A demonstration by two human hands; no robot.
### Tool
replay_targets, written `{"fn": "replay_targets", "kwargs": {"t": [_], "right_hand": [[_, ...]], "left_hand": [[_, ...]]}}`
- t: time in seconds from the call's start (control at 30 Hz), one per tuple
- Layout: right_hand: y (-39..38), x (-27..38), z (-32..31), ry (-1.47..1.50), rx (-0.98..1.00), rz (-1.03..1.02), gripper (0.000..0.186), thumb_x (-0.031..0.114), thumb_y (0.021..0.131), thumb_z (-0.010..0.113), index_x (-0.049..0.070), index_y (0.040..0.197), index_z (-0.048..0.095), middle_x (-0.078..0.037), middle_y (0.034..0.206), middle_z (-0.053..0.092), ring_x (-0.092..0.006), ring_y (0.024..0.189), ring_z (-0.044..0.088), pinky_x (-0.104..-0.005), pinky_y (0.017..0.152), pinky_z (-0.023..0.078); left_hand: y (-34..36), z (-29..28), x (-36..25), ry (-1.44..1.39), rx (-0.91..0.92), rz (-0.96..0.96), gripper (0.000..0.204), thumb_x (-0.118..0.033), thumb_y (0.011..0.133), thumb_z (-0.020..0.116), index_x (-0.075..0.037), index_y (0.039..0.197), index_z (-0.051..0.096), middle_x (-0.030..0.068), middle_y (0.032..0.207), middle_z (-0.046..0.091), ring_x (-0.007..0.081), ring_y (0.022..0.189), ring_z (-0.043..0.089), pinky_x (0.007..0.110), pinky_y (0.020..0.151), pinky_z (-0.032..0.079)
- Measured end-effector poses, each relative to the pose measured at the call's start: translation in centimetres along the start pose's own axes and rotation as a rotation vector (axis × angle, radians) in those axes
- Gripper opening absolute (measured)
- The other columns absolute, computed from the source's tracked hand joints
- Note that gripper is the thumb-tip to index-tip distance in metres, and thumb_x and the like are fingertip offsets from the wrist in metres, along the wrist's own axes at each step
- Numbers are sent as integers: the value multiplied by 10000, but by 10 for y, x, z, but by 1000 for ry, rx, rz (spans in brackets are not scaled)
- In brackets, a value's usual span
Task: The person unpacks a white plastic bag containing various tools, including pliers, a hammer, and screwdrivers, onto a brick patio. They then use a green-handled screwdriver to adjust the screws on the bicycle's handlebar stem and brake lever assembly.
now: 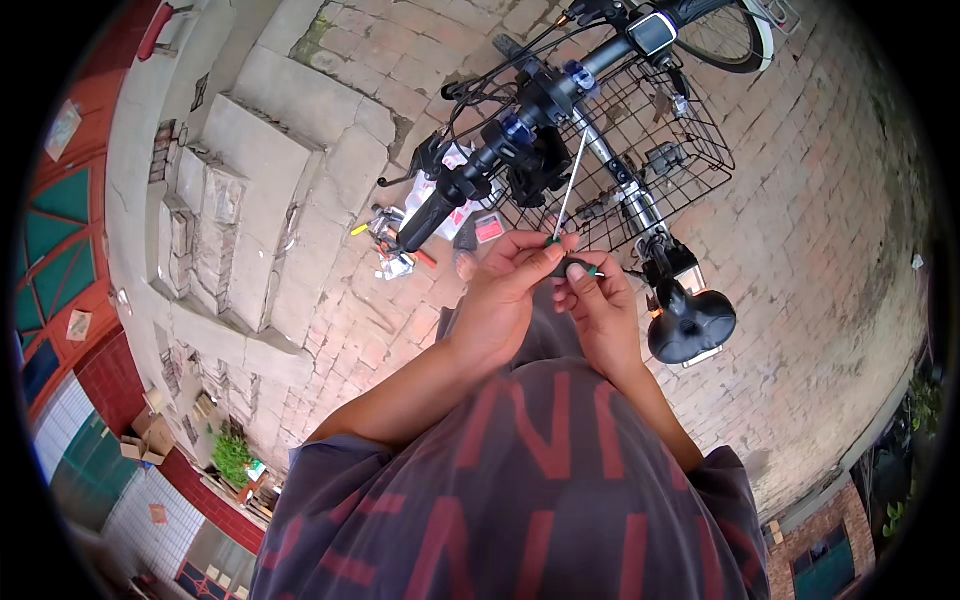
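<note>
Fingers of both hands meet in front of the chest, pinched around the black-and-green handle end of a slim screwdriver with a long silver metal shaft (pixel 566 190). On the left hand (pixel 505 290) the thumb and forefinger press together on the green collar where the shaft starts, with the other fingers curled beneath. On the right hand (pixel 597 300) the fingertips (pixel 578 272) are bunched against the dark grip, and a small green tip shows just past them. The shaft rises at a slight tilt from the hands toward the bicycle's bars, its tip ending close under the stem.

Just beyond the right hand sits a black padded bicycle saddle (pixel 690 322), with a white lamp housing beside it. Further out runs the black handlebar with a rubber grip (pixel 432 212) and blue clamps, and behind it hangs a black wire-mesh front basket (pixel 660 140). A grey display unit (pixel 652 32) is mounted near the stem, with the front wheel (pixel 735 40) past it.

On the brick paving below the grip lies a scatter of small packets and tools (pixel 395 245), some red, some white. To the left, worn grey stone steps (pixel 270 190) climb toward a red-framed door.
</note>
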State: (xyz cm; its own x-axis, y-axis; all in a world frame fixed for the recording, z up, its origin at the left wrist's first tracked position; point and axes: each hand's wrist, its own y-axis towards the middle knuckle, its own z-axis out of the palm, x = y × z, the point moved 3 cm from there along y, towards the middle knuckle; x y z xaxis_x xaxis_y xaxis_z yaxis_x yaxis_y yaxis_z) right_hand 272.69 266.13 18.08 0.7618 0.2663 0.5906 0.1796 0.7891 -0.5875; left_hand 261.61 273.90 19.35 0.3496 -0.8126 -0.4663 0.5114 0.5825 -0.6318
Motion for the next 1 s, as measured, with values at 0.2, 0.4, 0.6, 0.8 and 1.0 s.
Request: {"fn": "replay_targets", "kwargs": {"t": [0.2,0.4,0.6,0.8,1.0], "right_hand": [[-2,8,-21,-171,-178,-186,159,16,869,652,10,998,559,-141,1183,609,-107,874,603,-235,718,492],[-4,17,-64,-364,-307,-427,230,3,857,651,9,1055,534,-86,1067,650,-92,915,608,-221,784,485],[-11,11,-79,-232,-323,-474,187,90,942,577,31,1101,498,-35,971,578,-86,797,571,-220,702,491],[-11,0,-72,-235,-167,-318,164,146,988,495,40,1111,473,-73,1035,591,-125,843,599,-233,666,500],[3,-10,-57,-391,-185,-359,143,133,982,501,49,1097,493,-29,1011,593,-80,816,550,-201,621,427]], "left_hand": [[25,5,-66,1228,-98,650,432,-143,856,708,-12,1200,482,124,1264,537,192,1090,532,317,925,407],[79,21,-78,1865,-116,651,790,-310,729,817,96,1267,405,248,1200,551,322,1124,540,383,953,429],[110,16,-82,1921,-98,446,754,-404,728,800,95,1198,486,213,986,651,327,899,654,384,793,508],[120,0,-94,1749,102,266,654,-347,786,780,103,1172,506,123,909,659,139,784,616,272,702,501],[123,5,-98,1661,175,99,613,-347,795,780,59,1175,521,56,928,634,100,796,572,245,704,488]]}}
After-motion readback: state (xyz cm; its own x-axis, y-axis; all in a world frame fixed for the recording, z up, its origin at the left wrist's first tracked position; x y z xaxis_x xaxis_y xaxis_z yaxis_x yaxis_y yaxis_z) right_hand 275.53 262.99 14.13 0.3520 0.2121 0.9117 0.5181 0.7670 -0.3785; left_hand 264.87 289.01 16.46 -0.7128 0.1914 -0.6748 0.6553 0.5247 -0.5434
